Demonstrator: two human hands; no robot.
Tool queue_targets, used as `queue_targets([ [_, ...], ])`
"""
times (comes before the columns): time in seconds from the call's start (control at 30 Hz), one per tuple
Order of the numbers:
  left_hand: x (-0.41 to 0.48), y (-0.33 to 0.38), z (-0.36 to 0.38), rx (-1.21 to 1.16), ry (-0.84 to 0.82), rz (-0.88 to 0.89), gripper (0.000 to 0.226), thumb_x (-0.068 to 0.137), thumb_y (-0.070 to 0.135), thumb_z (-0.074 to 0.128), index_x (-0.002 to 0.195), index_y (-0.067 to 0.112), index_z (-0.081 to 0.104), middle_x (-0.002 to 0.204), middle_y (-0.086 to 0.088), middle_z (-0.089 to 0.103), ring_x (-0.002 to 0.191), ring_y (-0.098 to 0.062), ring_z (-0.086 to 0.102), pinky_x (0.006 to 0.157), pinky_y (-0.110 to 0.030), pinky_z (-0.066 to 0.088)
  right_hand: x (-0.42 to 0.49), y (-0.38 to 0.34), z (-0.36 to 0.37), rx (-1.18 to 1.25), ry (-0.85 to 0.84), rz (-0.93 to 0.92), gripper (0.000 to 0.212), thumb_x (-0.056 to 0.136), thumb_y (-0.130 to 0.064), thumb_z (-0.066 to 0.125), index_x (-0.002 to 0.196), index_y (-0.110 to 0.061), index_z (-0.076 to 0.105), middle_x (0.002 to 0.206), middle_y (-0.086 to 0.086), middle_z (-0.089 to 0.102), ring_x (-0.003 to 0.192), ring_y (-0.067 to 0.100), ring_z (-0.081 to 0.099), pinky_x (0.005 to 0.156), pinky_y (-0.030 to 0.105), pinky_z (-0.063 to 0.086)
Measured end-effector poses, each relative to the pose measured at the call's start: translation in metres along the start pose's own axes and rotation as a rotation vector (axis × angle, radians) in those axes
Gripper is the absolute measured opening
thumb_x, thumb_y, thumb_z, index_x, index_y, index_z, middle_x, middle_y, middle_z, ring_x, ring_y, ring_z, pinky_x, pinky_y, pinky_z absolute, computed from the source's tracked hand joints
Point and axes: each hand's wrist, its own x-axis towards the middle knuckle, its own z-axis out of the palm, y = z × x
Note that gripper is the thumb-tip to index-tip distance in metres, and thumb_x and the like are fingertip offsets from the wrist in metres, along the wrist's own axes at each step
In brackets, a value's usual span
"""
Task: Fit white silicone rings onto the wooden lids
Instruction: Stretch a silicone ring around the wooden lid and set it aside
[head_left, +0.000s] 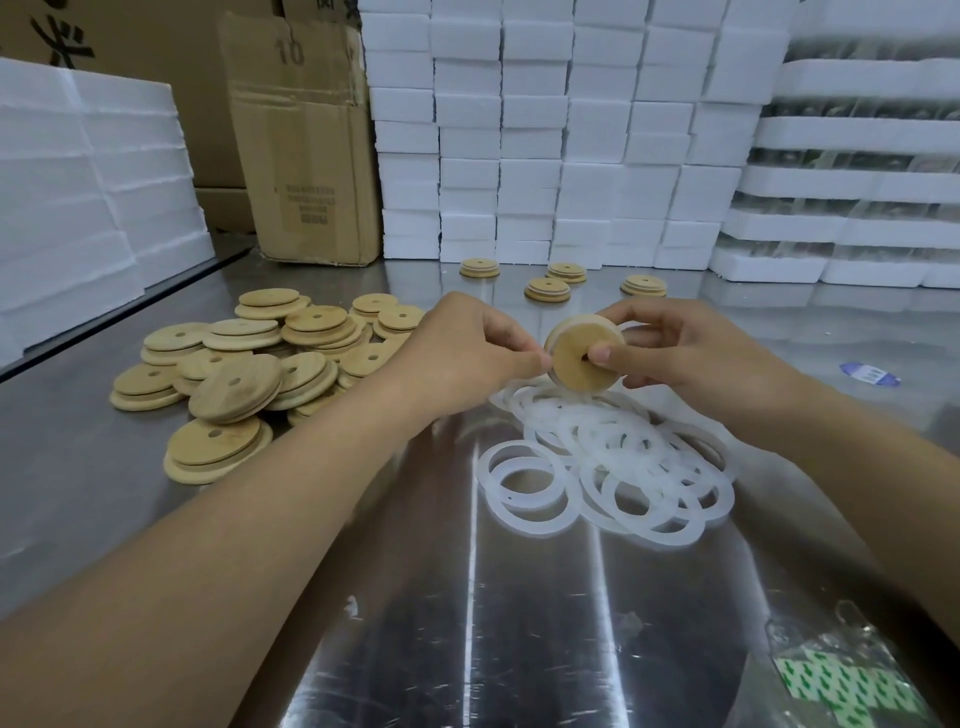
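Note:
A round wooden lid (576, 364) with a centre hole is held upright above the table between both hands. My right hand (691, 353) grips it, thumb beside the hole and fingers curled over its top edge. My left hand (467, 353) pinches the lid's left rim, where a white silicone ring edge (551, 338) shows. A heap of loose white silicone rings (613, 462) lies on the table just below. A pile of bare wooden lids (249, 374) lies to the left.
Several lids (548, 290) sit apart near the back. The steel table (467, 597) is walled by stacked white foam blocks (561, 130), foam trays (857, 171) at the right and cardboard boxes (311, 145). A plastic bag (852, 680) lies at the front right corner.

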Motion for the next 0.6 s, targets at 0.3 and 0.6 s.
queue_targets([
  [0.3, 0.0, 0.0, 0.003, 0.105, 0.015, 0.009, 0.008, 0.088, 0.03, 0.088, 0.08, 0.03, 0.085, 0.073, 0.017, 0.077, 0.07, 0.005, 0.068, 0.067, -0.016, 0.048, -0.002, -0.004, 0.004, 0.025, 0.043, -0.113, 0.023, 0.09, -0.009, 0.08, 0.111, -0.017, 0.075, 0.107, 0.001, 0.08, 0.105, 0.016, 0.076, 0.092, 0.024, 0.058],
  [0.6, -0.003, 0.005, 0.004, 0.081, 0.092, 0.105, 0.033, 0.08, 0.03, 0.095, 0.107, 0.032, 0.075, 0.096, 0.011, 0.076, 0.094, -0.005, 0.072, 0.086, -0.019, 0.057, -0.003, -0.011, 0.006, -0.006, 0.113, -0.185, 0.023, 0.085, 0.004, 0.081, 0.103, -0.009, 0.076, 0.102, 0.001, 0.078, 0.103, 0.015, 0.074, 0.097, 0.024, 0.057],
])
